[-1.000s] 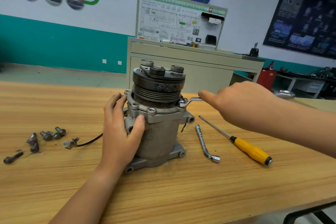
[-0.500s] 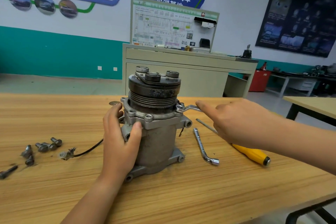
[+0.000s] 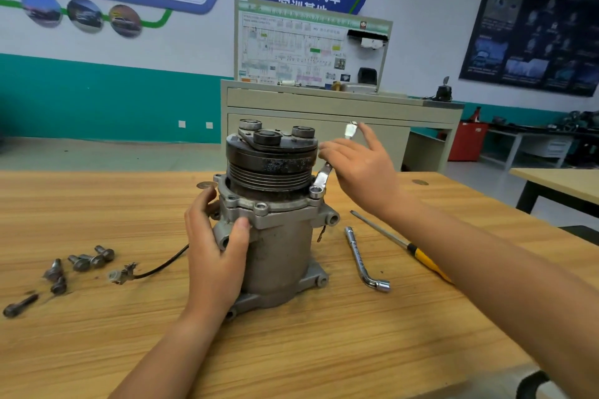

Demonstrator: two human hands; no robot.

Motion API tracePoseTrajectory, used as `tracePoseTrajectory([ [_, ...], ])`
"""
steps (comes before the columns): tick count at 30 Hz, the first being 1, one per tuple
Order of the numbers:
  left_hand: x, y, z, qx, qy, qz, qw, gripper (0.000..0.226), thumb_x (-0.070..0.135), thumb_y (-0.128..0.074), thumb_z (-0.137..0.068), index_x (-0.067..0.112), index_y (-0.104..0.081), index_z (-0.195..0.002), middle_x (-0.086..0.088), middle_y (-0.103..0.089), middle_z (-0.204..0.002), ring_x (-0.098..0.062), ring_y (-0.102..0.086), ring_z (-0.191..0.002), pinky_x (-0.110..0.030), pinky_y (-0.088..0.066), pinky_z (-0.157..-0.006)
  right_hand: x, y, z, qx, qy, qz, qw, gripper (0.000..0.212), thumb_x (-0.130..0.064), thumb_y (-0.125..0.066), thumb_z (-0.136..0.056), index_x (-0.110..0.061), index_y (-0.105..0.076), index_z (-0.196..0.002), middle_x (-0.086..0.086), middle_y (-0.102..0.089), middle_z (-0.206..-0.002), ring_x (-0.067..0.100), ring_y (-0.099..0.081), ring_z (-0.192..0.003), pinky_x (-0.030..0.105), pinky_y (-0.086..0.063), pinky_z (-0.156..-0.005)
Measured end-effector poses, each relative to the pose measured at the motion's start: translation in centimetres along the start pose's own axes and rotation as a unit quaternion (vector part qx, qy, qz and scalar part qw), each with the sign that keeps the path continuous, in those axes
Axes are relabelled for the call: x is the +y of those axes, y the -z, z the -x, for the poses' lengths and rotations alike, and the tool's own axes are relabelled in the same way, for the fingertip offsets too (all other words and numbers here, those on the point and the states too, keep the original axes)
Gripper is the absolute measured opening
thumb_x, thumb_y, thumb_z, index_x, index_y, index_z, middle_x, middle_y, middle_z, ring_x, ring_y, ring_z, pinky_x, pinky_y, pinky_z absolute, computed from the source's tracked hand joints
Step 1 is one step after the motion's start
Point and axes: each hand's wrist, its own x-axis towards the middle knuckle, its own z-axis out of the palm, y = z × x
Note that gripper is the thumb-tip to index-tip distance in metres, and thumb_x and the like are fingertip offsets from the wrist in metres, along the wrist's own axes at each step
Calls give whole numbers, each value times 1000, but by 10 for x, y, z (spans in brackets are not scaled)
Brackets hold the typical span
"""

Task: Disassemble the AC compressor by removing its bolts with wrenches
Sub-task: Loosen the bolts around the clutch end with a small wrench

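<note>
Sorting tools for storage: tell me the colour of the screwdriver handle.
Screwdriver handle: yellow, black collar; head view, partly behind the right forearm.

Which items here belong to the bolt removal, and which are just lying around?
Job in hand: compressor, wrench on a flange bolt, left hand, right hand, loose bolts.
Lying idle: L-shaped socket wrench, screwdriver.

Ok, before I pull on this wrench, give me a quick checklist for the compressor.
1. The wrench seated on the flange bolt: ok.
2. The left hand gripping the AC compressor: ok.
3. The right hand wrapped round the wrench: not ok, its fingers look straight against the handle.
4. The AC compressor upright on the wooden table: ok.
5. The removed bolts lying apart, to the left: ok.
</note>
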Motion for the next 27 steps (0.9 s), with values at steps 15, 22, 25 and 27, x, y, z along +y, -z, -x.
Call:
tracePoseTrajectory([
  [15,3,3,1,-19,4,-36,999,60,59,-37,-72,36,-25,-126,11,-29,-129,17,-35,-109,7,-22,-84,-44,67,36,17,-284,-312,906,31,-22,-43,-93,-8,-59,-115,-13,-58,-70,5,-59,-61,27,-50,-56],
  [22,1,5,3,-21,-9,-54,998,70,57,-32,-76,22,-27,-137,10,-28,-130,7,-30,-116,6,-20,-88,-38,82,42,-130,-282,-190,931,41,-21,-43,-96,-25,-43,-137,0,-57,-65,22,-53,-58,38,-44,-55],
  [25,1,5,1,-17,34,6,999,62,57,-34,-71,35,-26,-128,18,-31,-127,0,-34,-121,-4,-26,-92,-34,87,48,-241,-301,-143,912,43,-27,-37,-97,-36,-34,-139,4,-60,-70,30,-58,-68,36,-44,-60],
  [27,-1,4,0,-19,51,24,998,63,60,-35,-69,38,-25,-127,18,-30,-128,2,-34,-121,-5,-26,-91,-35,90,48,-262,-304,-136,905,43,-29,-35,-97,-38,-30,-140,3,-60,-70,27,-58,-68,33,-43,-58],
])
